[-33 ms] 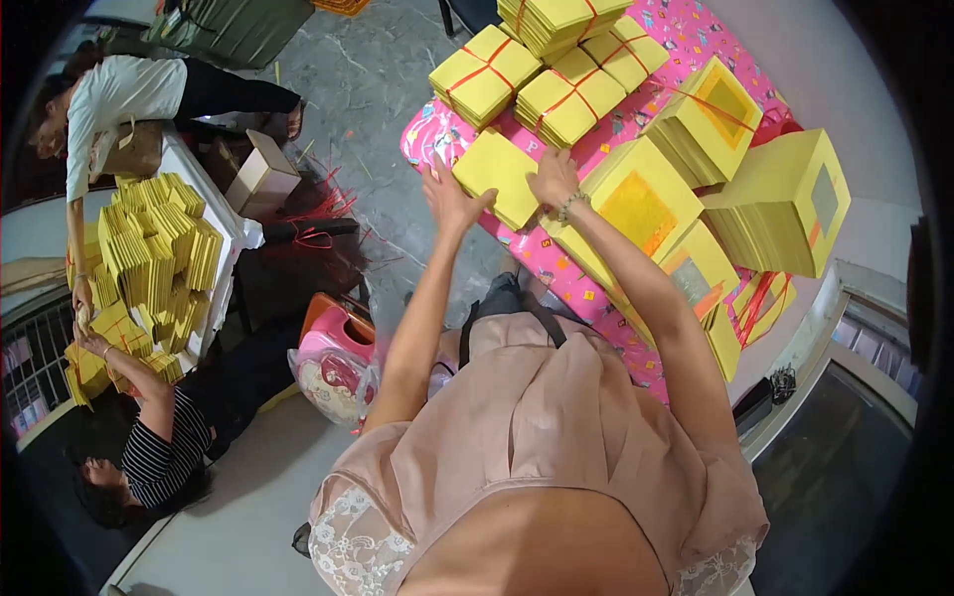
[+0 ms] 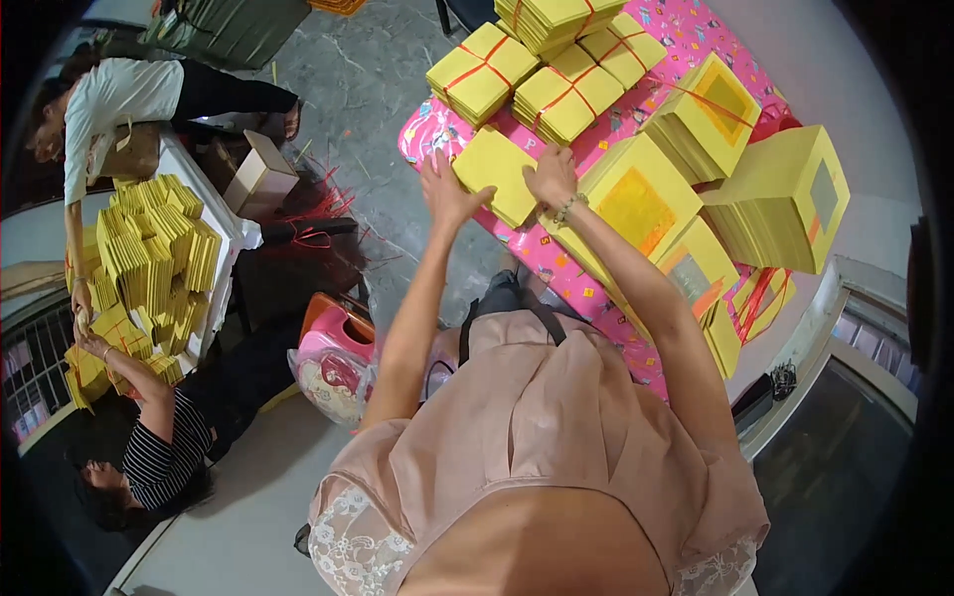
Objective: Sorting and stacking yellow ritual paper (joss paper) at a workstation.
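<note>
A grey stone floor and a table under a pink patterned cloth (image 2: 437, 129) form the setting, seen from above the person's own shoulders. Nearest the viewer, both forearms reach forward to a loose stack of yellow paper sheets (image 2: 494, 171) lying at the table's near-left edge. The left hand (image 2: 447, 194) has its fingers spread wide, pressed against the stack's left side; the right hand (image 2: 553, 177), a bead bracelet at its wrist, lies palm-down on the stack's right side, fingers curved over the edge. The stack thus sits between the two hands, untied. Compared with the accompanying earlier view, nothing has shifted: hands and stack keep the same places, so the squaring of the sheets appears to be in hand. Just right stand taller stacks with orange centres (image 2: 636, 204). Beyond lie bundles tied with red string (image 2: 482, 68), closely packed, leaving little free cloth. Far left, two other people handle yellow bundles at a white table (image 2: 234, 233).
</note>
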The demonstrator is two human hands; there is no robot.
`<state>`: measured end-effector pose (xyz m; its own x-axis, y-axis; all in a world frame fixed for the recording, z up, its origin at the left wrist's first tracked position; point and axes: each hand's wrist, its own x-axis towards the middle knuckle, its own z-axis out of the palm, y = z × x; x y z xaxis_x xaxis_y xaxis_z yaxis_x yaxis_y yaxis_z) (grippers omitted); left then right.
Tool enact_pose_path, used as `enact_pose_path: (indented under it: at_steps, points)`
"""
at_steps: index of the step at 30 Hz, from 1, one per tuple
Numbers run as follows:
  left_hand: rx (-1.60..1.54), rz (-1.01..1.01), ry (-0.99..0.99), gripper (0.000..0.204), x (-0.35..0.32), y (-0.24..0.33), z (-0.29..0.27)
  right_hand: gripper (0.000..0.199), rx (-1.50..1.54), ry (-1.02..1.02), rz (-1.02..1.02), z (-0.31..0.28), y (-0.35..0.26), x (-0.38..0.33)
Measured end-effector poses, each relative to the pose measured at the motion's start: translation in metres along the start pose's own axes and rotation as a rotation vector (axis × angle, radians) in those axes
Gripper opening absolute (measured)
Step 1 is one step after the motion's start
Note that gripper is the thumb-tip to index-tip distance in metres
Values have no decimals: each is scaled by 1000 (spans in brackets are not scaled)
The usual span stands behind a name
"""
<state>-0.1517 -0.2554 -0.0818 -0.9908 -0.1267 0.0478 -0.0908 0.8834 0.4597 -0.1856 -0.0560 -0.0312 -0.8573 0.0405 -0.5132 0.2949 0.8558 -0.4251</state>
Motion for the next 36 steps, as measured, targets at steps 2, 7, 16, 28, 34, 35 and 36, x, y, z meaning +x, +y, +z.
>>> enact_pose_path:
  at_steps: [2,7,16,28,34,35,36]
  points:
    - [49,77,-115,123,23,3,-6,76,192,132,96,11,-11,-12]
    - [-106,111,-574,118,68,-1,-11,69,634,248,331,95,-1,-20]
    - [-352,93,-762,108,75,-3,-6,57,1240,170,604,132,-12,-32]
    - [-363,-1,-798,108,75,-14,2,69,1229,127,472,113,-20,-53]
    - [-158,91,-627,120,65,-9,-9,57,1133,-10,344,94,-11,-94]
    - [-63,158,-522,121,63,-4,-13,46,1091,-81,138,89,-2,-112]
    - [31,226,-414,122,61,6,-21,37,1107,-17,-71,79,5,-136]
